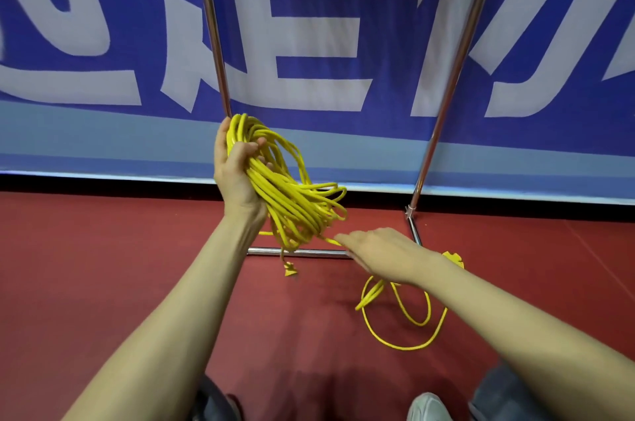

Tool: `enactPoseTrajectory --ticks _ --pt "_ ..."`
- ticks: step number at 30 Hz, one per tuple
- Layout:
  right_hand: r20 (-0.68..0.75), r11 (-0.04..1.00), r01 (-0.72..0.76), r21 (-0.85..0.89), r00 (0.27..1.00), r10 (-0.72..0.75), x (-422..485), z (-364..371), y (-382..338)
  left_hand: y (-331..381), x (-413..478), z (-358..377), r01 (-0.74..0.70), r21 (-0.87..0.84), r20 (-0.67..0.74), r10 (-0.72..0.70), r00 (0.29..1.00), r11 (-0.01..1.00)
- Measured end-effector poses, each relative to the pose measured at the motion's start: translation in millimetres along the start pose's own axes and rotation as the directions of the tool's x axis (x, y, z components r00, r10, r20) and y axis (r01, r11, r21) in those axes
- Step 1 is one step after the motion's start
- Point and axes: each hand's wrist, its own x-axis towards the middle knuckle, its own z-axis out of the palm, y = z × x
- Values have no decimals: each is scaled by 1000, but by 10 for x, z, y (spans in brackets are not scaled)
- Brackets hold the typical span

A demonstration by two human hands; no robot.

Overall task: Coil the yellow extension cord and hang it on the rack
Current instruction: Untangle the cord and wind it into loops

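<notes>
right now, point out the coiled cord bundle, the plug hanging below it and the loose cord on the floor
coiled cord bundle (292, 204): head view, middle of the gathered loops
plug (289, 270): head view, its yellow body
loose cord (370, 295): head view, doubled strand on the red floor

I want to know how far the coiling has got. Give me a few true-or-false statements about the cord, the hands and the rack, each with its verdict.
1. The left hand grips a bundle of loops of the yellow cord. True.
2. The whole cord is coiled. False: loose loops lie on the red floor.
3. The coil hangs on the rack. False: the left hand holds it in front of the rack's poles.
4. A plug end dangles below the coil. True.
5. The right hand is at a strand running down from the coil. True.
</notes>
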Motion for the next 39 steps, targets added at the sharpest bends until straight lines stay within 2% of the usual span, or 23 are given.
enactPoseTrajectory --ticks 4,8,12,15,17,19,23,25,27,30,33,36,39 --pt "-92 991 13 -135 995 -26 19 -179 -237 -104 -25 -25 -43 46 -90 47 995 998" --pt "-179 996 -5 -93 984 -11 -26 -433 -250 -158 8 -40 -27 91 -160 41 986 996" --pt "-307 989 -8 -146 951 -38 -55 -520 -248 -187 29 -70 89 89 -104 -80 991 992" --pt "-396 973 -125 -192 918 40 -12 -506 -153 -221 -13 -61 178 113 -21 -177 984 977" --pt "-337 952 -230 -202 929 153 14 -536 -117 -236 -52 -30 223 166 -8 -224 974 961" --pt "-171 947 -226 -228 967 190 32 -526 -109 -262 -95 -7 254 236 12 -264 964 938" --pt "46 1000 -4 -10 999 5 4 -576 -157 -356 -172 -1 293 335 67 -332 941 896" --pt "81 991 71 -115 995 -62 -11 -608 -141 -392 -215 15 325 378 77 -380 922 867" --pt "-11 961 63 -268 998 -68 5 -616 -135 -400 -258 39 387 391 111 -460 881 835" --pt "-246 922 41 -386 958 -146 41 -523 -112 -407 -283 30 465 363 185 -552 813 807" --pt "-392 936 10 -353 906 -157 62 -448 -53 -362 -283 25 525 318 214 -599 771 789" --pt "-472 955 -20 -297 872 -129 76 -399 -27 -296 -279 20 590 288 220 -652 726 754" --pt "-496 965 -99 -242 868 -35 72 -415 12 -274 -302 3 603 342 229 -687 690 720"
